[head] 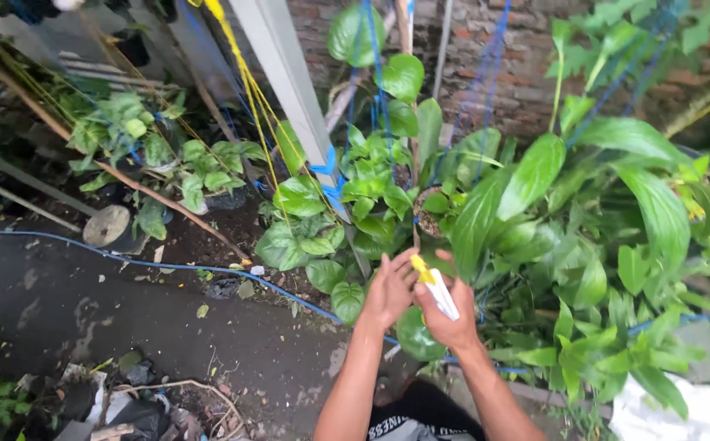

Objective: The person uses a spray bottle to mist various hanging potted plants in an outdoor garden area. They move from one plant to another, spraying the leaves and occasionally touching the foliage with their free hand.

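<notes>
My right hand (451,314) grips a small tool with a yellow and white handle (435,290), pointed up toward the plants. My left hand (389,291) is raised right beside it, fingers spread, touching the tool's upper end and a stem. Both hands are in front of a cluster of broad green leaves (369,196) growing from a pot (427,216). A round leaf (417,336) hangs just below my hands.
A grey post (290,82) leans up the middle, with yellow cords (245,90) and blue strings (375,73) along it. A blue hose (167,265) crosses the dark wet ground. Brick wall behind. Large-leaved plants (616,212) fill the right; debris (126,400) lies lower left; white sheet (682,412).
</notes>
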